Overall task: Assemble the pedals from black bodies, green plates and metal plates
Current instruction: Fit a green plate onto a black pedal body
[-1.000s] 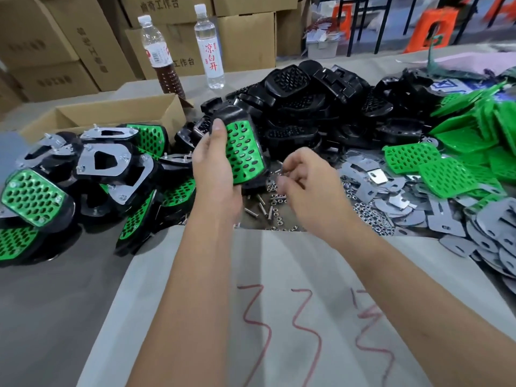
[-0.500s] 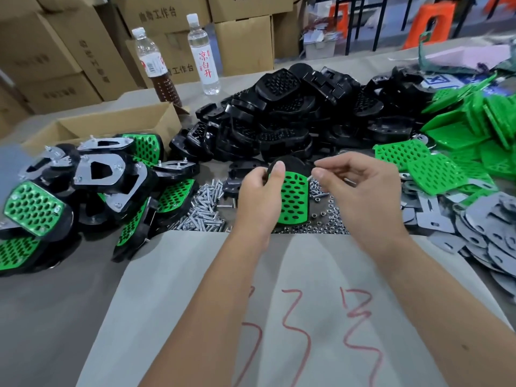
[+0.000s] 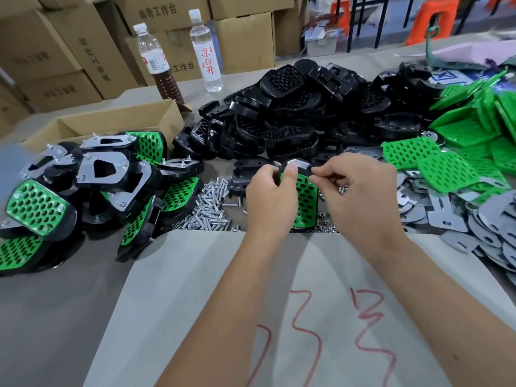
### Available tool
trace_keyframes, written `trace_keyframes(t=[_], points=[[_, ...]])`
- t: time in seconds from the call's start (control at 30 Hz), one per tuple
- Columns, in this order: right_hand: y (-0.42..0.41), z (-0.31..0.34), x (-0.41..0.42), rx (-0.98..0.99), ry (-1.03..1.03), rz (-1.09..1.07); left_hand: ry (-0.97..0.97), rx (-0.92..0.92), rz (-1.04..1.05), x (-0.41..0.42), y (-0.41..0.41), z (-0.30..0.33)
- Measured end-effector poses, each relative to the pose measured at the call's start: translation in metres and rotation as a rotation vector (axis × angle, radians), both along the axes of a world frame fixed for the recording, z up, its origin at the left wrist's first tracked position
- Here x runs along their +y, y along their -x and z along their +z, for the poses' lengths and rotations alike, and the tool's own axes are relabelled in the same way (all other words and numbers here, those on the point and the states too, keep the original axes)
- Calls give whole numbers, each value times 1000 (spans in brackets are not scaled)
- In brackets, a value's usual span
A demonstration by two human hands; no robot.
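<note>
From the head view, the left hand (image 3: 269, 198) grips a partly built pedal (image 3: 303, 199), a black body with a green plate on its face, held upright just above the worktop (image 3: 69, 317) between the loose screws (image 3: 208, 205) and the metal plates (image 3: 452, 216). The right hand (image 3: 360, 195) has thumb and forefinger pinched together at the pedal's top corner; they seem to hold something small, likely a screw or nut, too small to tell. The step appears to be fastening the green plate to the body, so the next move probably calls for lining the fastener up with its hole while the left hand steadies the pedal.
</note>
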State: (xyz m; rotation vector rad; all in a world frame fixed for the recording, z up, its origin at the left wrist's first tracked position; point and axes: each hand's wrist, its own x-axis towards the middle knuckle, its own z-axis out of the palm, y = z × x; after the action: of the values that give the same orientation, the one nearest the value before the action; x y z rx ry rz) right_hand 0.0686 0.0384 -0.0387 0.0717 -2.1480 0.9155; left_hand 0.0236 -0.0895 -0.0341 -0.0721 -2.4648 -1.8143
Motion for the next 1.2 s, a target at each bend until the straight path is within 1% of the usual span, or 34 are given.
trace_keyframes(t=[0.13,0.27,0.4,0.53,0.57,0.6,0.67,0.7,0.73,0.8,0.83,0.87,0.93,1.0,1.03,1.07,1.13,1.2], points=[[-1,-3,-14,2,-43,-79,18,-35,33,2,0,-1],[-1,-2,-18,-49,57,-126,52,37,44,5,-3,-3],[-4,2,-22,-38,-91,-150,69,82,49,6,-5,-3],[-5,1,-23,-27,-130,-144,66,81,44,4,-4,-4],[-4,-1,-23,-27,-110,-135,69,75,40,4,-4,-5],[-4,-2,-21,-37,-27,-124,74,77,35,4,-5,-6],[-4,-3,-16,-72,212,-115,88,120,27,6,-7,-6],[-4,-3,-15,-75,258,-117,95,154,26,6,-8,-5],[-4,-3,-15,-61,215,-119,101,182,26,7,-8,-5],[-7,-2,-19,-23,-12,-151,112,197,26,6,-8,-6],[-7,-2,-19,-7,-57,-156,113,199,25,7,-9,-6],[-7,-2,-18,-20,-11,-152,117,209,19,7,-10,-6],[-7,-1,-16,-66,165,-155,141,263,-1,8,-13,-5],[-7,-1,-16,-92,194,-135,136,280,1,10,-13,-5],[-7,-2,-15,-116,199,-101,109,249,11,10,-12,-6],[-7,-1,-14,-144,246,-39,68,199,27,9,-11,-5],[-8,0,-9,-182,403,85,-64,90,50,7,-7,-5],[-7,-1,-5,-152,554,96,-193,17,43,5,-4,-4]])
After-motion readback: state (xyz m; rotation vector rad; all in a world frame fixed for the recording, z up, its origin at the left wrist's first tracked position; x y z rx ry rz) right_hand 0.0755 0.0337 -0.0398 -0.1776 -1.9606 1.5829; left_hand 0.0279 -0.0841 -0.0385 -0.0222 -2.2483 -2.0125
